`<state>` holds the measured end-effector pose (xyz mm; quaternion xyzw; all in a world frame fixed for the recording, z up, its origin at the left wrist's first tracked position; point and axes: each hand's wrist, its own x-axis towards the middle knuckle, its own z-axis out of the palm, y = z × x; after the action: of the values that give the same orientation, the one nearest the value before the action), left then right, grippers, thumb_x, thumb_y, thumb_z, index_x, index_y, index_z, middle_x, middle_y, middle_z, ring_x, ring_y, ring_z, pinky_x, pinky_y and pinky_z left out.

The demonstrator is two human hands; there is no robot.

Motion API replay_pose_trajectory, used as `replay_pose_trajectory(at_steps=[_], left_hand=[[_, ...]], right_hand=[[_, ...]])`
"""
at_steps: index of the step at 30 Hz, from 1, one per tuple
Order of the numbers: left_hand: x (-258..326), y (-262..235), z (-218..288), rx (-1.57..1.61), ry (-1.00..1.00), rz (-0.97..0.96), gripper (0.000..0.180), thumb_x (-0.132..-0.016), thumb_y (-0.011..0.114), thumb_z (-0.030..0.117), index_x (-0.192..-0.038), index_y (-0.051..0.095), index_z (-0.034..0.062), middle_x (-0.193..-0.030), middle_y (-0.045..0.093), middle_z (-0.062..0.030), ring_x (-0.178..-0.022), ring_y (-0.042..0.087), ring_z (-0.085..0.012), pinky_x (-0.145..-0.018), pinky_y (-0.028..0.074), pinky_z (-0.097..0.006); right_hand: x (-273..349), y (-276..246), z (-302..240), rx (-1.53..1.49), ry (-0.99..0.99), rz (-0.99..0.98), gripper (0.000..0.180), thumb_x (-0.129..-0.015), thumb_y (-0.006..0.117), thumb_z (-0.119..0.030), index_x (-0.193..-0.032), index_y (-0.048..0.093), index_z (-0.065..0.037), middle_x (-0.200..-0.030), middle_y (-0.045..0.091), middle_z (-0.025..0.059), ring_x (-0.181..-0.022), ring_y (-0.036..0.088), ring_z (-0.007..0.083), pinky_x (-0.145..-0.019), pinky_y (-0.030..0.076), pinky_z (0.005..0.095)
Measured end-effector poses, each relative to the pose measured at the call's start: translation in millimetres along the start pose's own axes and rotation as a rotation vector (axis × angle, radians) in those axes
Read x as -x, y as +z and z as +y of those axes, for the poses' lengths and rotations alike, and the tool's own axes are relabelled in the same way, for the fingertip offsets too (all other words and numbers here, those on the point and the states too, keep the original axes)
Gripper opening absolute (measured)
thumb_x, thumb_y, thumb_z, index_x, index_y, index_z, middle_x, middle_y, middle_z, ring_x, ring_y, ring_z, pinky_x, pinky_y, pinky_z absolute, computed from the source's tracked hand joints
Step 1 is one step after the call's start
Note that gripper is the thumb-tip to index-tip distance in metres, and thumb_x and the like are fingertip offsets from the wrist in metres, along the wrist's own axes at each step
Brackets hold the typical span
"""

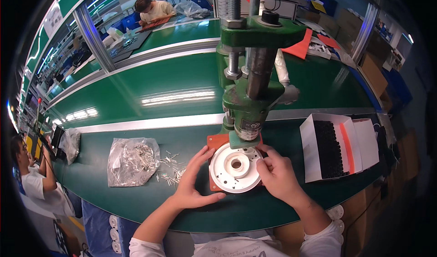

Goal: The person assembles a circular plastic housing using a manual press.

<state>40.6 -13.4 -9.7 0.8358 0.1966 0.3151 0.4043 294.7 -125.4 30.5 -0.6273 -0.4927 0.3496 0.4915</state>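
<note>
A white round plastic part (221, 174) with a raised ring and a hole in its middle lies on an orange-red base plate (214, 141). Above its far edge stands the head of a green hand press (248, 115). Fingers and thumb spread wide, my left hand (193, 186) is beside the part's left rim, the fingertips near the base plate. My right hand (278, 176) is closed at the right rim, its thumb and curled fingers on the part. Whether a small pin is also between those fingers is hidden.
Left of the press, a clear plastic bag (132, 162) holds many small metal pins, with loose pins (172, 177) spilled beside it. A white box (316, 150) of black parts stands at right. Behind runs a green conveyor belt (177, 90). Other people sit at far left and across the belt.
</note>
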Motion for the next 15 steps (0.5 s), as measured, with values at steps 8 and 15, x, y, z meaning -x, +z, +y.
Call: replay_pose_trajectory(at_steps=[8, 15], left_hand=[[-12, 11, 1, -0.081, -0.035, 0.033, 0.113, -0.074, 0.095, 0.038, -0.162, 0.036, -0.0002, -0.165, 0.038, -0.0279, -0.159, 0.027, -0.0420, -0.125, 0.030, -0.051], [-22, 0, 4, -0.160, -0.050, -0.087, 0.125, -0.071, 0.095, 0.043, -0.165, 0.027, -0.0026, -0.170, 0.028, -0.0287, -0.163, 0.015, -0.0419, -0.130, 0.011, -0.054]], right_hand=[[-6, 6, 12, 0.513, -0.306, 0.113, 0.040, -0.100, 0.059, -0.014, -0.134, 0.059, 0.007, -0.062, 0.067, 0.0148, -0.056, 0.071, 0.0319, -0.056, 0.056, 0.0419], [0, 0, 6, 0.665, -0.233, 0.088, 0.044, -0.099, 0.059, -0.021, -0.133, 0.060, 0.008, -0.058, 0.066, 0.0141, -0.052, 0.069, 0.0342, -0.054, 0.056, 0.0439]])
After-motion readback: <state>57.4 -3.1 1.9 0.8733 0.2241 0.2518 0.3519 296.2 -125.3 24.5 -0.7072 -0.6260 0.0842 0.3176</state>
